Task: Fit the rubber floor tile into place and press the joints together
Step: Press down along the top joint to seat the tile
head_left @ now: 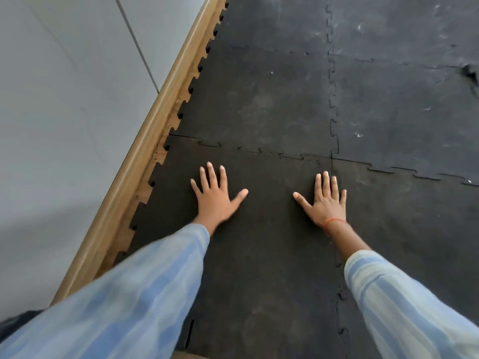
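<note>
running along the left, a grey wall (64, 112) meets a wooden skirting board (145, 151), with the rubber floor tile (259, 255) just beside it, its toothed edge showing bare floor. the left hand (216, 200) lies flat on the tile, fingers spread, gripping nothing. the right hand (325, 200) lies flat too, open, near the seam with the neighbouring tile (414, 229).

A single head-worn wide-angle camera looks forward and steeply down, close over the rubber floor tiles (259, 99), with the wall (64, 99) slanting along its left edge.
</note>
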Demonstrator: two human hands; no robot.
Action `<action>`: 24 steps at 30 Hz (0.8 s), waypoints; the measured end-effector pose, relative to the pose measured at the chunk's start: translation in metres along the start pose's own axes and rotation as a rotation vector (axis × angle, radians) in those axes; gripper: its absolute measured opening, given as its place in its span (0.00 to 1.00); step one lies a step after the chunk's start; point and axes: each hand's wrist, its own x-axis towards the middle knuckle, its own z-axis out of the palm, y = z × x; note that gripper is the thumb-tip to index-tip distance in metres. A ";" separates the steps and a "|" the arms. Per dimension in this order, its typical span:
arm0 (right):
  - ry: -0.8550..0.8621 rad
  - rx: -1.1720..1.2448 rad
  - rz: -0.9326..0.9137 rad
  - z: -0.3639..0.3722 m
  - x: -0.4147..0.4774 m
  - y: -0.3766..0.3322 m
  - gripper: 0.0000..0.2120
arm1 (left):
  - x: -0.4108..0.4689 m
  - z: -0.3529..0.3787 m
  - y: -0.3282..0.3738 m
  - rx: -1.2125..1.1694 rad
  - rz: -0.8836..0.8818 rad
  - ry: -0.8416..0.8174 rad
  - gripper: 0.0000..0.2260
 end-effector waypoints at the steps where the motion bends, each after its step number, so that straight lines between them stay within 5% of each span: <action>1: 0.030 0.001 -0.002 0.010 -0.014 0.000 0.42 | -0.022 0.019 0.008 -0.002 0.031 0.091 0.41; 4: 0.122 0.022 -0.014 0.030 -0.048 0.002 0.38 | -0.064 0.051 0.026 -0.063 0.062 0.237 0.35; 13: 0.423 0.130 0.054 0.061 -0.094 0.000 0.33 | -0.117 0.076 0.033 -0.053 0.094 0.328 0.29; 19: 0.162 0.110 0.122 0.043 -0.093 -0.006 0.33 | -0.117 0.057 0.044 -0.010 0.007 0.137 0.30; 24: -0.273 0.136 0.149 -0.037 -0.095 -0.027 0.33 | -0.121 -0.036 0.054 -0.027 -0.004 -0.326 0.26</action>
